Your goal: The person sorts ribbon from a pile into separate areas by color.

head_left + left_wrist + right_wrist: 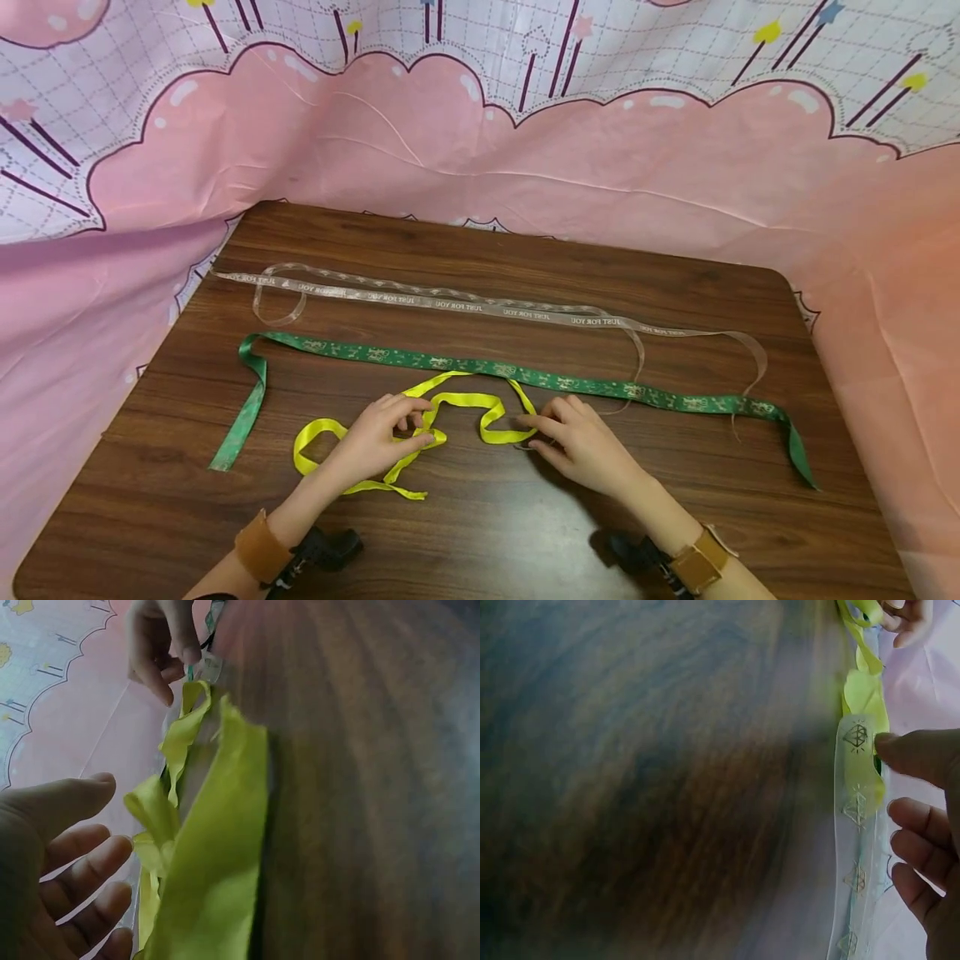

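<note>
A yellow satin ribbon [468, 400] lies in loose bends between the two hands. My left hand [382, 433] hovers at its left-hand loops; in the left wrist view the thumb stands away from the loosely bent fingers, which hold nothing. At the ribbon's right bend is my right hand [581, 442], thumb and fingers apart; whether a fingertip touches the ribbon I cannot tell. In the right wrist view a sheer ribbon printed with diamonds [857, 810] runs beside that hand. Just beyond the yellow ribbon stretches a green patterned ribbon [390, 354], both its ends bent toward the front.
Farther back, a sheer white ribbon lettered "JUST FOR YOU" [457, 306] spans the brown wooden table [495, 533], with thin curling loops around it. A pink and white patterned cloth [480, 183] hangs behind and along the sides. Each wrist wears a brown strap [261, 546] with a black camera.
</note>
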`<state>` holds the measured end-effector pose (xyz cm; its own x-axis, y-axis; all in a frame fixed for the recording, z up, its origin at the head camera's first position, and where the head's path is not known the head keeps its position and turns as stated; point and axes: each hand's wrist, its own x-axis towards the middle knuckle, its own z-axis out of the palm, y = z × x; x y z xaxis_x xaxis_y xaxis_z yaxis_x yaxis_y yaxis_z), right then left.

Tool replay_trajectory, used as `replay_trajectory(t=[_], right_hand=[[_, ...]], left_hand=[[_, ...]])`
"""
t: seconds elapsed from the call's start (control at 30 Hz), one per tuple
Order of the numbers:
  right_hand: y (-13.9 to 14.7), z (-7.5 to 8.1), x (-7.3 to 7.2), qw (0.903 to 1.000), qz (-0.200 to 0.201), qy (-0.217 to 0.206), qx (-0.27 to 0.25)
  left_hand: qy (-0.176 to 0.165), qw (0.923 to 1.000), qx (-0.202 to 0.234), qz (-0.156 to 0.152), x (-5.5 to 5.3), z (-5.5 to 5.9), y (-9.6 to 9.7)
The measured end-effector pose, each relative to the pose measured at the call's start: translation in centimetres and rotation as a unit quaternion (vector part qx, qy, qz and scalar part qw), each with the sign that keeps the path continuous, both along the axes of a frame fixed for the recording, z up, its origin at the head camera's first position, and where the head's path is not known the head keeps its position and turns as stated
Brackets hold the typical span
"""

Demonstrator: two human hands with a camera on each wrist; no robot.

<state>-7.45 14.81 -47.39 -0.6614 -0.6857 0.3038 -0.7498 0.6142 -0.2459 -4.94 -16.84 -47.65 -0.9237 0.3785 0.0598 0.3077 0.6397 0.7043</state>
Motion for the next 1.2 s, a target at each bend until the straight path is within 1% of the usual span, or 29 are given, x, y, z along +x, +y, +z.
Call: replay_trajectory(t=[0.1,0.23,0.37,0.47,0.6,0.67,0.73,0.83,0.93,0.97,1.0,1.1,1.2], right_hand=[[-0.2,-0.2,0.0,0.9998,0.005,0.013,0.013],[-0.3,-0.5,-0.1,0.9991,0.013,0.033,0.022],[-0.4,-0.6,0.0,0.9983,0.019,0.045,0.032],[-0.5,-0.5,0.2,0.9991,0.021,0.03,0.022],[-1.1,0.1,0.7,0.9995,0.028,-0.011,-0.013],[-1.6,0.6,1.1,0.9981,0.038,-0.034,-0.035],[-2.0,1.2,1.5,0.9949,0.055,-0.059,-0.061],[-2.7,2.1,1.9,0.9851,0.09,-0.104,-0.104],[-3.2,2.8,2.3,0.9702,0.123,-0.156,-0.139],[-3.3,3.0,2.4,0.965,0.129,-0.176,-0.145],[-3.3,3.2,2.5,0.9599,0.137,-0.192,-0.152],[-3.3,3.6,2.9,0.942,0.136,-0.257,-0.168],[-3.3,3.8,3.1,0.9279,0.132,-0.299,-0.18]], left_hand=[[0.002,0.9999,-0.009,-0.005,0.5,-0.1,0.3],[-0.004,0.9999,-0.006,-0.009,0.9,0.2,0.5],[0.008,0.9999,0.0,-0.012,1.2,0.6,0.7],[0.011,0.9998,0.005,-0.018,1.5,1.0,1.0],[0.023,0.9986,0.026,-0.041,1.8,1.3,1.8],[0.041,0.9967,0.038,-0.059,1.9,1.4,2.5],[0.067,0.9935,0.041,-0.082,1.9,1.5,3.2],[0.102,0.9883,0.028,-0.11,1.9,1.7,4.3],[0.119,0.9841,0.012,-0.132,1.9,1.9,4.8],[0.116,0.9835,0.015,-0.138,1.9,1.9,4.9],[0.113,0.9825,0.023,-0.146,1.9,1.9,5.0],[0.107,0.9774,0.059,-0.172,2.0,2.0,5.0],[0.084,0.9715,0.104,-0.196,2.1,2.3,4.9]])
